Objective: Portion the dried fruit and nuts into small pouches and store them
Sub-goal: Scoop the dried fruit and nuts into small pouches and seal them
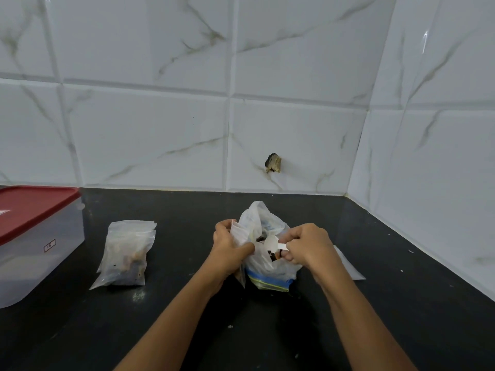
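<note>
Zip bag (pixel 267 274) of dried fruit on counter (pixel 187 303), left hand (pixel 229 250) clutching small pouch (pixel 239 234) at its left edge, right hand (pixel 308 245) pinching white spoon (pixel 270 242) over its mouth, filled pouches (pixel 126 255) and red-lidded container (pixel 34 250) left of it

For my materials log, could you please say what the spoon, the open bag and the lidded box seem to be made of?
The spoon: probably plastic, matte white, thin. The open bag: thin clear plastic film, crinkled, see-through, with a blue zip strip. The lidded box: frosted translucent plastic body, opaque red lid, likely plastic too.
</note>
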